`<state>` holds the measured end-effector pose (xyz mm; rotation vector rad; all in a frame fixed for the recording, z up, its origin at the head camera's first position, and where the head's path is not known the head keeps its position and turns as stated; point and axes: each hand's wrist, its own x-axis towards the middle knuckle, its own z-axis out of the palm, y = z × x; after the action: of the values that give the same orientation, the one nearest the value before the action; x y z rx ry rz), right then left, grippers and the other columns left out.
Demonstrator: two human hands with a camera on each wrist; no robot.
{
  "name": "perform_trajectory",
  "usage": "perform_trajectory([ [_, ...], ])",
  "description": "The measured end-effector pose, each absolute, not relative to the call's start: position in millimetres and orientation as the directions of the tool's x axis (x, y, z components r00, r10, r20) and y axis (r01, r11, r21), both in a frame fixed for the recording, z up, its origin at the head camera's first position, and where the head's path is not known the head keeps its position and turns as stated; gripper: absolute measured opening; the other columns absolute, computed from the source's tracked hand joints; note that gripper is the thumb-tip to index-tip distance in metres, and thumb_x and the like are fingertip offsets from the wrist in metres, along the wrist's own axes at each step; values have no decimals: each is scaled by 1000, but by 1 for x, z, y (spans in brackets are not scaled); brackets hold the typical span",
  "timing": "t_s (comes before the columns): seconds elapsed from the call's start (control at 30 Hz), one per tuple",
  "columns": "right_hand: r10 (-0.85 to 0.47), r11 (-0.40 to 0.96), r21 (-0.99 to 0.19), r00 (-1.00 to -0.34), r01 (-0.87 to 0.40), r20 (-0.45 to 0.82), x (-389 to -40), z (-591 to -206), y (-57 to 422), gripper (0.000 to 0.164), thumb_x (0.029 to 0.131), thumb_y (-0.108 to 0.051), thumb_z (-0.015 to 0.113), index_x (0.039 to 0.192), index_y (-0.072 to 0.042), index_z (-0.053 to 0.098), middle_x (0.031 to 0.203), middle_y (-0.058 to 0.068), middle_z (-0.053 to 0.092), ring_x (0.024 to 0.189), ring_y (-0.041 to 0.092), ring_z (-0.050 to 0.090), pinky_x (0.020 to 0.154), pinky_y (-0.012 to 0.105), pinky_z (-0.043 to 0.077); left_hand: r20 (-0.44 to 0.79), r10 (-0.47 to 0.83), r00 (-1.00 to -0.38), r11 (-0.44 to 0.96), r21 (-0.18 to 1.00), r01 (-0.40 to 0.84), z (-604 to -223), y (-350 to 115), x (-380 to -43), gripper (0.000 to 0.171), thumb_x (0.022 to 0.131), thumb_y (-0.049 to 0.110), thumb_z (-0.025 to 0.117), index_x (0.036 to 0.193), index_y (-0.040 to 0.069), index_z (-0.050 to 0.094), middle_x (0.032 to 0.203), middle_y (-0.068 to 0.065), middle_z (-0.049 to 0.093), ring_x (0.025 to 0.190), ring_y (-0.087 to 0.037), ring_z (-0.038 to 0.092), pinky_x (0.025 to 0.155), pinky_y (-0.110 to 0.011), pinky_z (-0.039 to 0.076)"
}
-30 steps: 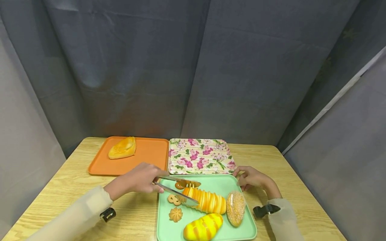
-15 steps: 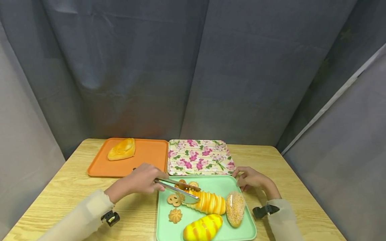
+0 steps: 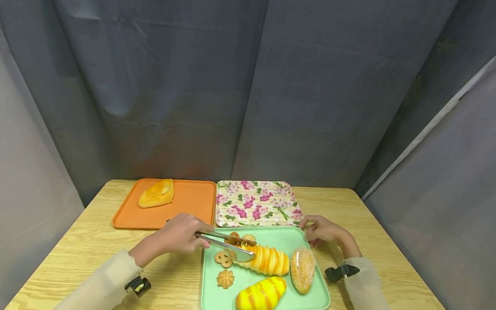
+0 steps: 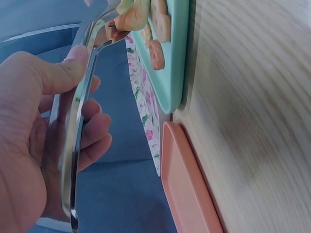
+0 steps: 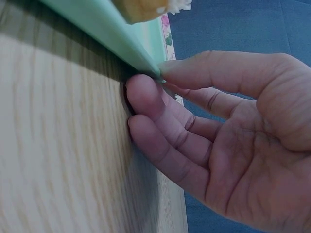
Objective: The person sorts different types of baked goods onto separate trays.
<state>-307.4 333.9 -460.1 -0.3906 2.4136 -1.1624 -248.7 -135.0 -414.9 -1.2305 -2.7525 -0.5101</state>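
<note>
My left hand (image 3: 181, 234) grips a pair of metal tongs (image 4: 73, 131), thumb on one arm and fingers round the other. The tongs' tips sit around the left end of a long scored bread roll (image 3: 269, 260), which lies on a mint-green tray (image 3: 271, 234). In the right wrist view my right hand (image 5: 233, 126) pinches the tray's rim, thumb above it and fingers curled below, by the back right corner. A yellow loaf (image 3: 261, 293), a seed-covered bun (image 3: 302, 270) and several cookies (image 3: 225, 279) lie around the roll.
An orange tray (image 3: 193, 200) with a golden pastry (image 3: 156, 193) on it stands at the back left. Beside it, a floral tray (image 3: 258, 202) touches or nearly touches the green tray's far edge. Grey curtains (image 3: 248, 107) hang behind the wooden table (image 3: 329, 200).
The tongs' tips have drawn closer together around the roll's left end, and the left wrist has turned slightly. My right hand stays at the tray's corner.
</note>
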Motion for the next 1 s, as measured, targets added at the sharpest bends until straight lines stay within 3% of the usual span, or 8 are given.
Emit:
perform_trajectory([
  [0.27, -426, 617, -784, -867, -68, -261, -308, -459, 336, 32, 87, 0, 61, 119, 4, 58, 74, 15, 67, 64, 22, 63, 62, 37, 56, 235, 683, -692, 646, 249, 722, -405, -146, -247, 37, 90, 36, 77, 121, 15, 77, 103, 0, 80, 47, 2, 20, 48, -18, 23],
  [0.53, -440, 601, -796, -862, -74, -252, -308, -461, 337, 32, 86, 0, 61, 118, 6, 57, 73, 17, 66, 63, 22, 63, 60, 36, 54, 301, 650, -697, 667, 214, 714, -395, -163, -251, 36, 88, 35, 79, 118, 15, 78, 101, 0, 80, 51, 5, 35, 52, -19, 33],
  [0.73, -428, 609, -790, -868, -69, -254, -309, -462, 335, 32, 87, 2, 62, 118, 5, 58, 74, 18, 67, 64, 23, 63, 60, 36, 54, 351, 583, -733, 720, 197, 666, -381, -182, -253, 34, 88, 33, 80, 116, 15, 78, 77, 9, 74, 49, 3, 31, 50, -20, 31],
  [0.83, -428, 608, -790, -868, -72, -251, -308, -461, 335, 31, 87, 2, 62, 118, 5, 58, 75, 19, 67, 64, 23, 63, 61, 37, 54, 356, 548, -757, 747, 199, 635, -375, -193, -256, 35, 88, 34, 79, 117, 14, 78, 63, 14, 63, 48, 1, 27, 49, -21, 28],
  [1.0, -422, 613, -787, -869, -63, -259, -308, -461, 333, 32, 86, 2, 61, 118, 5, 58, 75, 18, 67, 63, 23, 62, 61, 37, 54, 373, 500, -782, 775, 210, 596, -370, -213, -263, 37, 89, 33, 78, 119, 12, 77, 55, 15, 54, 45, 1, 27, 48, -22, 27],
])
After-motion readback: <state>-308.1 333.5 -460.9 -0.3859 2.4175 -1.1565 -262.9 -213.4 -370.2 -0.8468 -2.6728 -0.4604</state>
